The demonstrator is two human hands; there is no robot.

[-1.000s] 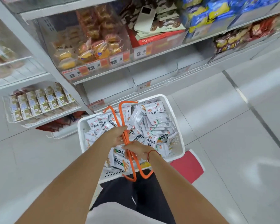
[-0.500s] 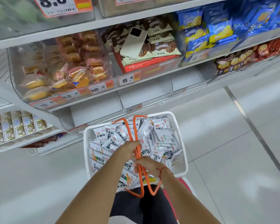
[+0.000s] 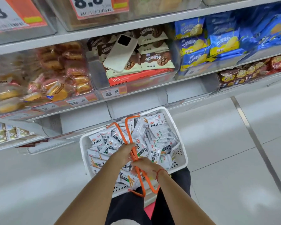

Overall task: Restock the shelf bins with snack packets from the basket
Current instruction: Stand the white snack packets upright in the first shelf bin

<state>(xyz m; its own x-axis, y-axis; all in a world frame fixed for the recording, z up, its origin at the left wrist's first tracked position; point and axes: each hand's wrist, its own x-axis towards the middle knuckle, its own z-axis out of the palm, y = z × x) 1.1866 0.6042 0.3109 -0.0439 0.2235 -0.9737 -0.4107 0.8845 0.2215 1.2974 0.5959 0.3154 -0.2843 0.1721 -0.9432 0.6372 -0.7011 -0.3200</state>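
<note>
A white plastic basket [image 3: 182,161] hangs in front of me, filled with several white snack packets [image 3: 159,129]. Its two orange handles [image 3: 128,127] are gathered together above the packets. My left hand [image 3: 122,152] grips the handles at their middle. My right hand [image 3: 144,166] grips the same handles just below it, a red string round the wrist. Clear shelf bins [image 3: 94,75] stand beyond the basket, the nearest row holding wrapped cakes and biscuit packs.
A white phone [image 3: 118,54] lies on the brown-and-cream biscuit packs [image 3: 156,60] in the middle bin. Blue packets [image 3: 217,43] fill the bins at right. Price tags [image 3: 110,93] line the shelf edge. Pale tiled floor [image 3: 225,159] spreads to the right.
The view has risen and come closer to the shelves, so higher bins and large price tags show. Both hands have kept hold of the orange handles, and the basket hangs higher off the floor.
</note>
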